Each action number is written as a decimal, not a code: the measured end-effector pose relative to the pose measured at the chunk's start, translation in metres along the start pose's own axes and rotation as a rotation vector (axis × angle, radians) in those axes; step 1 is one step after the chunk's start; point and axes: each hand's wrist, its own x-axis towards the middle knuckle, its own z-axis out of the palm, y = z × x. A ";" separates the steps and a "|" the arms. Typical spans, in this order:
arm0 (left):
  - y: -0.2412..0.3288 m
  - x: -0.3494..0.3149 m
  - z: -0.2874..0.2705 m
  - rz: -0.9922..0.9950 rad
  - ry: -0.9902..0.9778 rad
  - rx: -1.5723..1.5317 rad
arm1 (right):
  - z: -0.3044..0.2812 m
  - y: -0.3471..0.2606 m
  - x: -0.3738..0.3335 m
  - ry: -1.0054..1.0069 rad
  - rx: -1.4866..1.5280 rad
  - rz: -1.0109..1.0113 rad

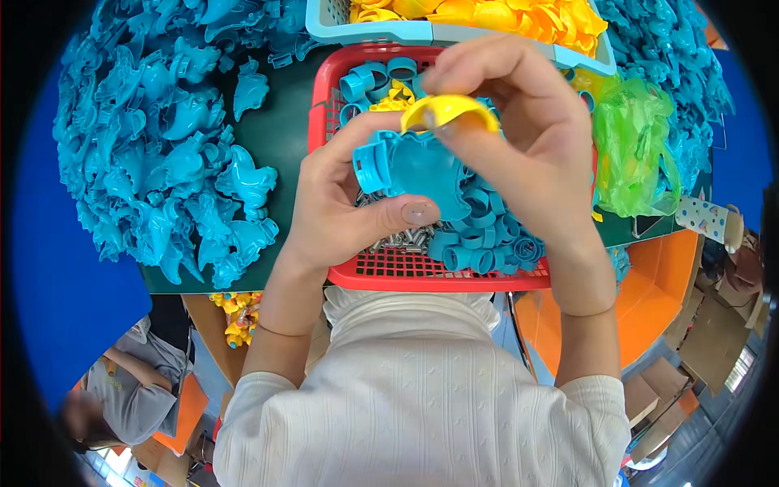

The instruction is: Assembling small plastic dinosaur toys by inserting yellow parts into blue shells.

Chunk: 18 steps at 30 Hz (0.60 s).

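Observation:
My left hand (341, 195) grips a hollow blue plastic shell (426, 170), its thumb across the lower edge and a ring-like blue piece at the shell's left side. Between the thumb and fingers of my right hand (527, 122) is a curved yellow plastic piece (450, 108), held at the shell's upper edge. Whether the two parts touch, I cannot tell. Both hands are over a red plastic basket (438, 280). In it lie many blue rings (487, 227), small metal parts (406, 240) and small yellow pieces (395, 97).
Blue shells heap high on the dark green table (284, 122) at left and far right. A light blue basket (406, 32) of yellow pieces (503, 20) stands behind. A green plastic bag (633, 146) lies at right. Below left, another person (138, 381) sits apart.

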 end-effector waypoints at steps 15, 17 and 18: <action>0.001 -0.001 0.003 -0.070 0.156 -0.168 | 0.005 0.000 -0.002 0.097 -0.772 -0.315; 0.000 -0.001 0.000 -0.084 0.111 -0.302 | 0.010 0.001 -0.003 0.102 -0.615 -0.179; -0.001 -0.001 -0.002 -0.083 0.111 -0.302 | 0.011 0.002 -0.002 0.102 -0.615 -0.179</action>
